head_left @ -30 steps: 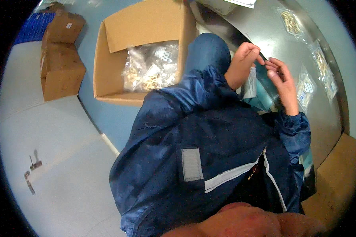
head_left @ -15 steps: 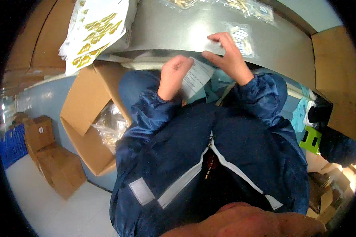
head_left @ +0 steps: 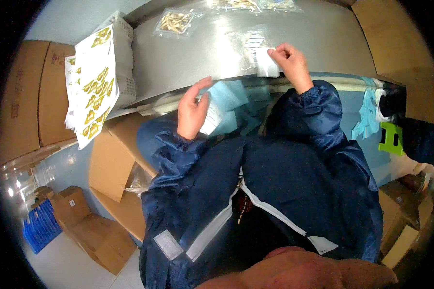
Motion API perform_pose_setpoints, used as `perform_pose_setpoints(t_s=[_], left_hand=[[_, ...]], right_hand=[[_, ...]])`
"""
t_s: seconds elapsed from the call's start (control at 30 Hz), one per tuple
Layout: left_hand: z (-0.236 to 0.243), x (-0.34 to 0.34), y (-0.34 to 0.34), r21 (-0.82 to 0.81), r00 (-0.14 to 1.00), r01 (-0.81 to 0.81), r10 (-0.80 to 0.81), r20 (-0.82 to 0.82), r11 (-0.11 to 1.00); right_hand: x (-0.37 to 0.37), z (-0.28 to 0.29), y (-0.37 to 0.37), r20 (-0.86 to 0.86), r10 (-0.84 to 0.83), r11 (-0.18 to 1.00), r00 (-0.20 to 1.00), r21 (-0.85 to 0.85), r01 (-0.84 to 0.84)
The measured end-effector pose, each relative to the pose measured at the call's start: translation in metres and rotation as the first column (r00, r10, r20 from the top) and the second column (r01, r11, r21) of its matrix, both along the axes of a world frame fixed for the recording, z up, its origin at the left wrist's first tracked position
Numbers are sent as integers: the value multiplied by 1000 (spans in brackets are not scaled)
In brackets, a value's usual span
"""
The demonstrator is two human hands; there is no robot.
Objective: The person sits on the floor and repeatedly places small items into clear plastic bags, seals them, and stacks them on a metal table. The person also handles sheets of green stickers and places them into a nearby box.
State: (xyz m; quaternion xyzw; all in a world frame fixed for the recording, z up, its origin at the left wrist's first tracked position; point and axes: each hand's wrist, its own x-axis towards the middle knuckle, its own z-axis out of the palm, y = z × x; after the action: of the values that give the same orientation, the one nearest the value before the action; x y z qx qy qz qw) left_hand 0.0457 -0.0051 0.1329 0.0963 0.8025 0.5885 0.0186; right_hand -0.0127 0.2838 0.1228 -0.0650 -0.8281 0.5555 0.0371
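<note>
My right hand (head_left: pixel 293 66) pinches the edge of a white label (head_left: pixel 267 63) at the steel table's front edge. The label overlaps the near side of a clear plastic bag (head_left: pixel 246 42) with printed stripes. On the left, my left hand (head_left: pixel 193 111) has its thumb and forefinger apart, beside a strip of white printed labels (head_left: pixel 211 120) with light-blue backing (head_left: pixel 229 95). This strip hangs in folds over my lap, below the table edge. Whether the left thumb touches it I cannot tell.
Clear bags of pale, stick-like pieces (head_left: pixel 176 21) lie farther back on the steel table (head_left: pixel 178 62). A stack of white sheets with gold print (head_left: pixel 96 86) stands at the left. Below it is an open cardboard box (head_left: pixel 111 168). A green plastic piece (head_left: pixel 391 138) hangs at right.
My right hand has gone from empty to holding a white label at the bag. The left hand has moved down and left, its fingers opening. The whole view has shifted.
</note>
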Motion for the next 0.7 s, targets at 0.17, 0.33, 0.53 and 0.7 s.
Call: perform_pose_setpoints(t_s=[0.17,0.33,0.53,0.7], left_hand=[[-20,-38,35,271,856,213,-313,411,939],[-45,-53,65,234,911,144,-221,347,961],[-64,-101,95,170,978,90,-120,172,981],[-87,-137,119,-2,986,87,-86,142,996]], right_hand=[[19,25,-23,-353,446,752,823,646,-131],[25,7,-17,-455,462,785,761,609,-113],[-38,-50,32,160,187,973,969,-164,-161],[-51,-67,36,180,81,994,980,-86,-67]])
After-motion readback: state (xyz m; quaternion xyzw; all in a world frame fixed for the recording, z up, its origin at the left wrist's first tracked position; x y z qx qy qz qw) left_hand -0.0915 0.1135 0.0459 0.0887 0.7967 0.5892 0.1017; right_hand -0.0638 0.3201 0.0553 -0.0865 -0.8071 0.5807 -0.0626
